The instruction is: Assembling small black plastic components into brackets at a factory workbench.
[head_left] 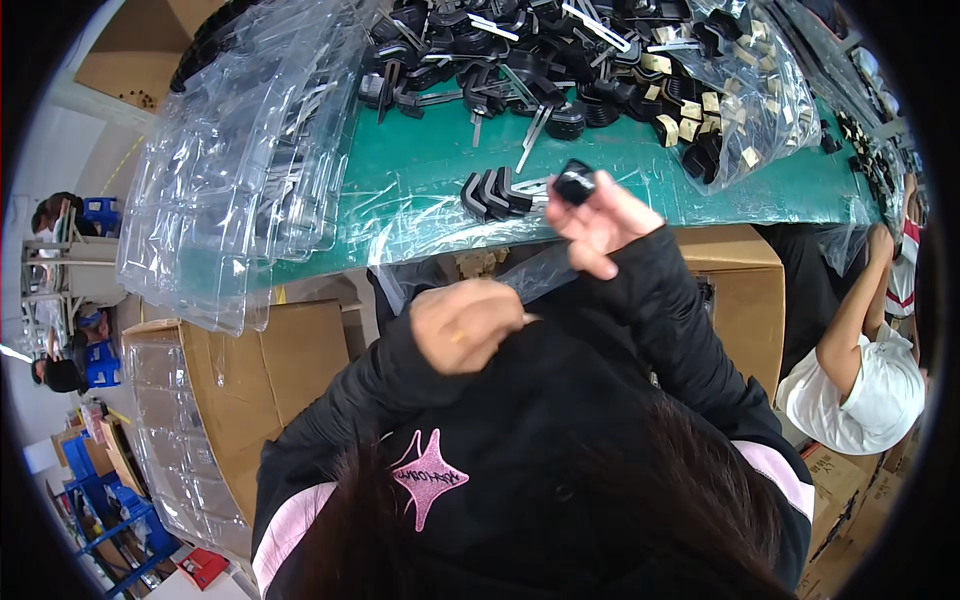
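Observation:
Over the table's front edge, my right hand [612,222] pinches a small black plastic piece [573,183] with a pale mark on top. My left hand [465,328] is lower, in front of my chest, with its fingers curled together; whatever is in them, if anything, is hidden. Just left of the held piece, several black angled pieces [490,195] lie side by side in a short row on the green table [420,165]. Behind them spreads a heap of black plastic parts with flat metal strips [540,85].
Clear plastic trays [240,170] are stacked at the left table end. A clear bag [765,120] holds black parts with cream tabs at the back right. Cardboard boxes [270,360] [745,265] flank me below the table. At the right, another person [850,390] works.

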`<state>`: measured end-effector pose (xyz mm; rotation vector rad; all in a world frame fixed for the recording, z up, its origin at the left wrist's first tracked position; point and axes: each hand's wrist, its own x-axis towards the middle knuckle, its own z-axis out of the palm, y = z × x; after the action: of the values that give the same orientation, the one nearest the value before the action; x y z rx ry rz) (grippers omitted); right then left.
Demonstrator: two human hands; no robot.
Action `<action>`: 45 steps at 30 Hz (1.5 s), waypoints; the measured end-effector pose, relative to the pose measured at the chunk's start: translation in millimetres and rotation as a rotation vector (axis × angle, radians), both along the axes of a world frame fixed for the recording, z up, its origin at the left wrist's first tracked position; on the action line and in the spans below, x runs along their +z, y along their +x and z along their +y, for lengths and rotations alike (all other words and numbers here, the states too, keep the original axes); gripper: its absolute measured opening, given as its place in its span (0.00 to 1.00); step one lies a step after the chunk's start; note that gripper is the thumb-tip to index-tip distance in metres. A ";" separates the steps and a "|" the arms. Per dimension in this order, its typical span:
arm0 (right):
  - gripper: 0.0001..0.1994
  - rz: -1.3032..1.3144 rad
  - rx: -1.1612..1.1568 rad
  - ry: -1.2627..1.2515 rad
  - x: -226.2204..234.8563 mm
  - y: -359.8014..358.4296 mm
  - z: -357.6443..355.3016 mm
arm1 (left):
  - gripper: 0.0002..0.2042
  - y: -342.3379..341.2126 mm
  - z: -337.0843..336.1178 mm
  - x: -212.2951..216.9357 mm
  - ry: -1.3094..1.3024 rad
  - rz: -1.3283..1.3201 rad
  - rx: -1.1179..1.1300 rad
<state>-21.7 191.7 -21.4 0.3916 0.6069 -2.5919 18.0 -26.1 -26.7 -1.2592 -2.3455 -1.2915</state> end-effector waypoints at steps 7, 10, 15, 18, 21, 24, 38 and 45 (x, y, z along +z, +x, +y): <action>0.18 0.278 0.198 -0.304 -28.9 -10.6 53.2 | 0.17 -8.0 -36.6 -89.5 -0.781 0.053 0.171; 0.18 -0.050 -0.057 -0.198 -14.9 1.6 49.8 | 0.15 -44.8 -34.0 -8.8 -0.345 -0.604 -0.315; 0.13 0.030 -0.119 -0.185 -16.0 12.0 49.3 | 0.19 -162.6 -40.5 -5.3 -0.394 -0.051 0.574; 0.13 0.055 -0.131 -0.087 -8.8 16.1 47.1 | 0.17 -177.5 -47.9 -27.4 -0.517 -0.037 0.756; 0.12 0.072 -0.143 -0.074 -15.8 18.1 56.8 | 0.12 -171.3 -48.7 -31.2 -0.514 -0.031 0.724; 0.09 -0.075 -0.233 -0.020 -5.2 20.3 57.0 | 0.10 -147.8 -53.1 -25.0 -0.478 0.022 0.694; 0.15 0.277 -0.082 0.728 -19.5 10.5 47.6 | 0.18 -79.8 -59.8 -5.1 0.972 -1.202 0.037; 0.16 0.060 -0.233 0.818 -8.3 4.6 37.3 | 0.13 -59.0 -38.9 3.9 0.970 -0.963 0.150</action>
<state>-17.1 229.0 -29.7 0.6621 1.7305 -2.4508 -41.1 -65.0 -22.8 -0.1269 -1.5864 -2.8481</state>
